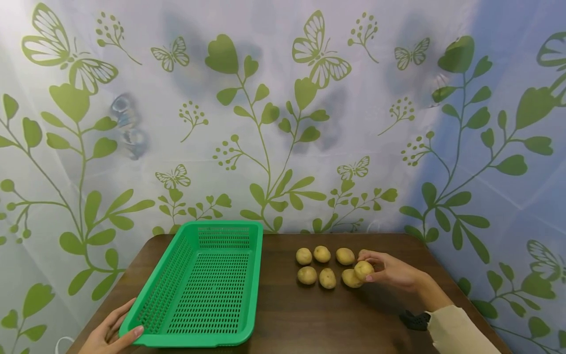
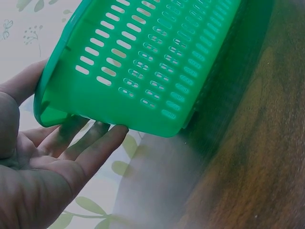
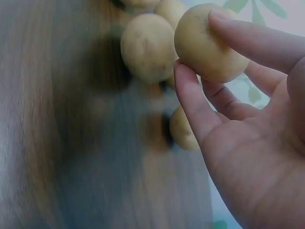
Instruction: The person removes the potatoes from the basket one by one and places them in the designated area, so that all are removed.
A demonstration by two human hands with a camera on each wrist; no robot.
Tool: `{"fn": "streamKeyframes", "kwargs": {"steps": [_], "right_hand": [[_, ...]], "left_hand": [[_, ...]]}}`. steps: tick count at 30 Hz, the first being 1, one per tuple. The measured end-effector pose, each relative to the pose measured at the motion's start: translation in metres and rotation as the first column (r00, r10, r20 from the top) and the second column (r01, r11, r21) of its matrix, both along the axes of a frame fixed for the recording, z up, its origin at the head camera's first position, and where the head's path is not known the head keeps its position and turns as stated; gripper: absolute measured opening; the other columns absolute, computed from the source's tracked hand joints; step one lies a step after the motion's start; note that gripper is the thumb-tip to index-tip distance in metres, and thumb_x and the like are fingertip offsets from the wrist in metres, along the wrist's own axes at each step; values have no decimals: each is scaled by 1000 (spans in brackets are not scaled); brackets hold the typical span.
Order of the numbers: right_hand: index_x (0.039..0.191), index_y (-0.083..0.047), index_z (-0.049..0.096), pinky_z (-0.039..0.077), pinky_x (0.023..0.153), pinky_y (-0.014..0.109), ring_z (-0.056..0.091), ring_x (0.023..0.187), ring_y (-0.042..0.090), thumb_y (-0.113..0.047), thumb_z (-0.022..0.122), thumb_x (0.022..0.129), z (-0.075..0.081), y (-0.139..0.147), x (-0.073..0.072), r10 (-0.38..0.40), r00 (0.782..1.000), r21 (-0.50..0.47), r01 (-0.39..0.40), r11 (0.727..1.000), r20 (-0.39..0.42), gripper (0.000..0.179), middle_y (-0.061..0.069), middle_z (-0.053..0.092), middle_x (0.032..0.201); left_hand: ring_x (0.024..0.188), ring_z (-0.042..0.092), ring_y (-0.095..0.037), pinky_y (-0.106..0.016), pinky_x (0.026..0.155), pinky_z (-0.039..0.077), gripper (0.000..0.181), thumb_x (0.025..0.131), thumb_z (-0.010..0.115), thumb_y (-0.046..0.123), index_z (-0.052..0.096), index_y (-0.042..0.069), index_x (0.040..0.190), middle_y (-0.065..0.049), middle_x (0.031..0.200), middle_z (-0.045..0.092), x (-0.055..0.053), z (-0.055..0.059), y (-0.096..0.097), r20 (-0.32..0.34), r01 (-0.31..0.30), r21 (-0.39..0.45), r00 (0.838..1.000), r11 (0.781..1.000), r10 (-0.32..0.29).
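A potato is pinched between the thumb and fingers of my right hand. In the right wrist view this potato is raised above the tabletop, beside another potato. Several more potatoes lie in two rough rows to the left of the hand. On the left stands a green perforated plastic basket, with nothing inside. My left hand holds its near left corner, thumb over the rim. The left wrist view has the fingers under the basket's end wall.
Everything rests on a dark brown wooden table. A curtain printed with green leaves and butterflies hangs behind it and along the sides. A black object shows at the right wrist, by the beige sleeve.
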State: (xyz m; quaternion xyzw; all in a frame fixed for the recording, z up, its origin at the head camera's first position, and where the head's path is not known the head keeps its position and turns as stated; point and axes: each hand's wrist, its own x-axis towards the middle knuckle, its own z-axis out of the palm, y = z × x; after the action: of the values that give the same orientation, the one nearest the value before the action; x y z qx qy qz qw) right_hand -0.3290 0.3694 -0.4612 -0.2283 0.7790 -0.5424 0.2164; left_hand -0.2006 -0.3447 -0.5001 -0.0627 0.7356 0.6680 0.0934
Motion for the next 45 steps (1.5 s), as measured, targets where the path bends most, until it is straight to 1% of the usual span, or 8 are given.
{"fn": "streamKeyframes", "kwargs": {"steps": [4, 11, 18, 27, 31, 38, 43, 45], "right_hand": [[140, 8, 45, 48, 99, 47, 43, 128, 39, -4, 67, 100, -4, 13, 3, -45, 999, -20, 45, 999, 21, 47, 38, 25, 149], [139, 9, 46, 49, 94, 45, 53, 112, 33, -5, 64, 102, -20, 32, 7, -80, 996, 14, 80, 997, 28, 44, 31, 39, 133], [145, 14, 41, 52, 94, 42, 50, 118, 33, -10, 67, 102, -30, 36, 12, -125, 991, 60, 122, 991, 46, 56, 31, 38, 142], [141, 8, 53, 45, 98, 53, 38, 132, 50, -13, 76, 96, -31, 34, 10, -158, 987, 177, 163, 971, -43, 54, 29, 46, 143], [140, 6, 56, 43, 99, 60, 40, 132, 53, -16, 77, 96, -31, 34, 9, -165, 983, 221, 179, 959, -79, 53, 31, 48, 142], [139, 10, 52, 54, 94, 52, 52, 123, 43, -13, 75, 97, -26, 37, 10, -198, 980, 190, 197, 962, -15, 54, 39, 44, 141], [138, 10, 51, 54, 95, 54, 56, 119, 37, -12, 74, 98, -26, 39, 10, -214, 977, 158, 208, 965, 20, 51, 37, 45, 139], [137, 9, 53, 54, 95, 54, 56, 117, 34, -11, 74, 98, -27, 39, 9, -221, 975, 154, 214, 965, 24, 49, 32, 50, 136]], "left_hand": [[103, 66, -3, -42, 91, 59, 85, 104, 65, 19, 6, 1, 162, 9, 138, 46, 0, 1, -1, 6, 10, -33, 1000, 999, -10], [103, 65, 0, -42, 91, 59, 86, 104, 65, 22, 5, -1, 162, -10, 154, 37, -1, 4, -2, 10, 26, -81, 1000, 996, -26], [101, 65, 1, -43, 91, 59, 88, 105, 64, 23, 4, -3, 162, -29, 162, 22, 0, 4, -1, 18, 25, -84, 1000, 996, -24], [102, 67, -4, -44, 92, 58, 88, 105, 65, 21, 3, -1, 163, -9, 153, 37, 3, 4, -2, 41, -13, -23, 999, 1000, 14], [103, 66, -3, -44, 92, 58, 88, 105, 65, 23, 3, -1, 163, -21, 158, 32, 3, 6, -1, 38, -5, -46, 999, 999, 7], [102, 62, 4, -45, 93, 58, 89, 105, 63, 27, 2, -2, 163, -34, 164, 12, 0, 9, 0, 31, 52, -92, 998, 994, -50], [104, 64, 2, -42, 93, 58, 87, 106, 63, 22, 2, -2, 162, -13, 156, 38, -2, 10, -3, 13, 80, -82, 997, 993, -79], [105, 65, -1, -42, 92, 58, 86, 106, 62, 21, 1, -2, 162, -9, 154, 40, -2, 11, -4, 9, 98, -81, 995, 992, -97]]}}
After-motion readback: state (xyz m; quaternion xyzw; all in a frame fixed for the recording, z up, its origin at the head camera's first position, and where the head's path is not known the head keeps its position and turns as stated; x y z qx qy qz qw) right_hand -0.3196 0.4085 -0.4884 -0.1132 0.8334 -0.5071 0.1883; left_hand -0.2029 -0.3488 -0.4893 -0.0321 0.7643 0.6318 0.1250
